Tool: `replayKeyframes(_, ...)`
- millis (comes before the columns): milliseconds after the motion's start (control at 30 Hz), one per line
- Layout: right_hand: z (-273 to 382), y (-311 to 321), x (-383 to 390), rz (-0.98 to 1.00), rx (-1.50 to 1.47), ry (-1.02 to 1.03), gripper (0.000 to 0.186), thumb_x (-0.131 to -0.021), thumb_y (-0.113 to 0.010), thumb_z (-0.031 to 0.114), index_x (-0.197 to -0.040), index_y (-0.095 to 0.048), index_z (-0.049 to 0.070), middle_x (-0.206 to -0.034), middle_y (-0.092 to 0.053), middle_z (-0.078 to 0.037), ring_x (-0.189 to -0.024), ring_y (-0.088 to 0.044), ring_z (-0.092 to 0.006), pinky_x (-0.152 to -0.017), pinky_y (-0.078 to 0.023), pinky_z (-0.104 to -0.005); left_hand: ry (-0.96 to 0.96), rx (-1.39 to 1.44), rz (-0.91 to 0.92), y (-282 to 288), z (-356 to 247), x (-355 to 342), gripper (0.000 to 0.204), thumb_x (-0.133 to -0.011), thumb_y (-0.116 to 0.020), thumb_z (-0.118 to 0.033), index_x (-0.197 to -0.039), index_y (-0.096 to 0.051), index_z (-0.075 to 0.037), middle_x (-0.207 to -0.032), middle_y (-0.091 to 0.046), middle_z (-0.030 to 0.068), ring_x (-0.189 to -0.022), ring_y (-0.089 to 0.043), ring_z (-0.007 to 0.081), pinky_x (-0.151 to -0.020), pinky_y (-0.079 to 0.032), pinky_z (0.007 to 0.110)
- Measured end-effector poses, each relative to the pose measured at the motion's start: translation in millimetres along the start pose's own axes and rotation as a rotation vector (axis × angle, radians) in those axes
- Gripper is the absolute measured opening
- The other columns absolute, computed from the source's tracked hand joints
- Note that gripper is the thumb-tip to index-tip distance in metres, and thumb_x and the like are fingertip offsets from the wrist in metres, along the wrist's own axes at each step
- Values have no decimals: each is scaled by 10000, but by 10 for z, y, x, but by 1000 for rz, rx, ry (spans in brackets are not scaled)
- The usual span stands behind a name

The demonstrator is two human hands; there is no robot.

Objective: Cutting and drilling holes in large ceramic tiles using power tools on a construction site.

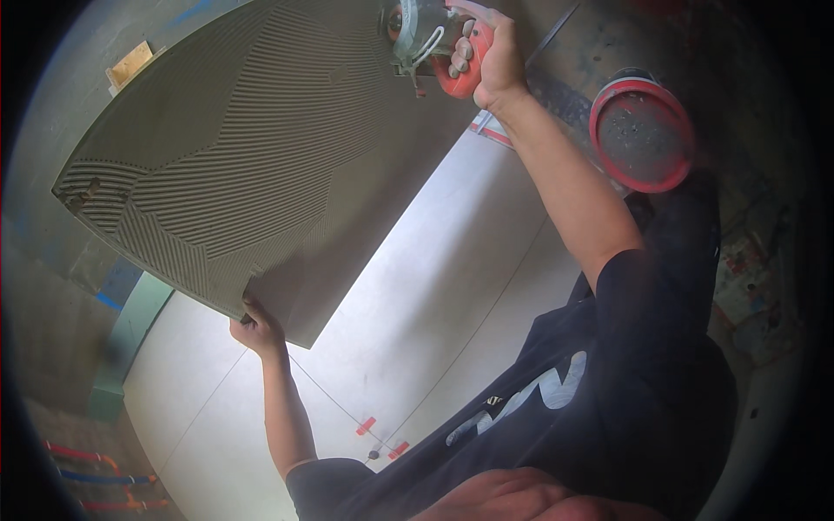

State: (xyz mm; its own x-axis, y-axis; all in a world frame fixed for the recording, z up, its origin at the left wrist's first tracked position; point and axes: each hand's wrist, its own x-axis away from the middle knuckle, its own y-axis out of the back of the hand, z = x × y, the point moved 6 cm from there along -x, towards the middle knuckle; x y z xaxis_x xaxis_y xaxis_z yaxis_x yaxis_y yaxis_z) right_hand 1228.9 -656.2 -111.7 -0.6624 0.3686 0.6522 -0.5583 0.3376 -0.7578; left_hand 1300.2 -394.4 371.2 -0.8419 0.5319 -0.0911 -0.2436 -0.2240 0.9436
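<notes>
A large tile is tilted in front of me, its back spread with grey adhesive combed into ridges. My left hand grips its lower edge, thumb on the adhesive side; the fingers behind are hidden. At the upper end of the tile, my right hand is closed round the red handle of a tool. The tool has a dark, round body and a white loop on its side. Its underside and the upper frame part are cut off, so I cannot tell its exact kind.
Pale laid tiles lie below, with red levelling clips at a joint. A red-rimmed bucket stands at the right. Red and blue pipes run at lower left. A wooden block is at upper left, a green strip beside the tiles.
</notes>
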Motion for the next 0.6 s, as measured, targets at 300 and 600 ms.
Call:
replayKeyframes(300,146,-66,113,-136,-128,-151,513,-970,-457,556,-1148,-627,106,-722,-506,15,-500,-456,-106,-413,-382,-277,11,-19,7,-5,108,-22,620,-1068,-541,-504,-868,-623,77,-709,-636,112,-653,-570,203,-617,-453,322)
replayKeyframes(600,92,-169,-58,412,-199,152,516,-974,-462,539,-1168,-645,98,-631,-446,19,-468,-440,-109,-408,-395,-291,-4,17,0,8,-27,5,647,-1059,-541,-535,-863,-624,75,-717,-642,105,-657,-571,193,-616,-450,319)
